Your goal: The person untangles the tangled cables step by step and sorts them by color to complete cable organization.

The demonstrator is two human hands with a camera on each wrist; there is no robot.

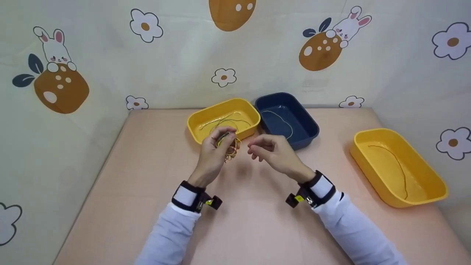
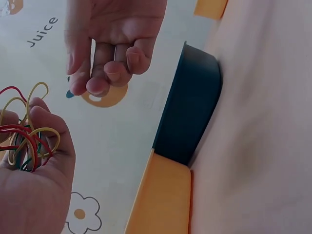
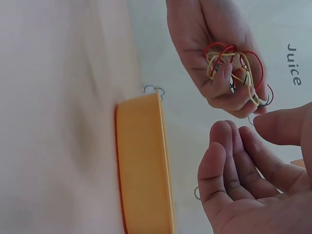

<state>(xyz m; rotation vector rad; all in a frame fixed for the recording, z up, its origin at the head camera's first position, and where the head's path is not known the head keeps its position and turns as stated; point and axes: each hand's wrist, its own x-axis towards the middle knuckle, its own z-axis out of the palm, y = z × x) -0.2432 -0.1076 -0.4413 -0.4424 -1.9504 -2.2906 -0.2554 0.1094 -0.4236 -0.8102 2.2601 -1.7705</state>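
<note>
A tangled bundle of red, yellow and green strings (image 3: 234,68) hangs in loops from my left hand (image 1: 214,154), whose thumb and fingers grip it. In the left wrist view the string loops (image 2: 31,141) stick out past the fingertips. Just to the right, my right hand (image 1: 278,152) hovers with fingers loosely bent. From the right wrist view, its thumb stands apart from the fingers (image 3: 222,156) and nothing shows between them. Both hands are in front of a yellow bin (image 1: 193,129) with several greenish strings in it and a navy bin (image 1: 311,129) holding one yellowish string.
At the right of the table stands another yellow bin (image 1: 371,184) with one reddish string lying inside. The two back bins sit side by side near the patterned wall (image 1: 176,73). A pinkish cloth (image 1: 147,191) covers the table.
</note>
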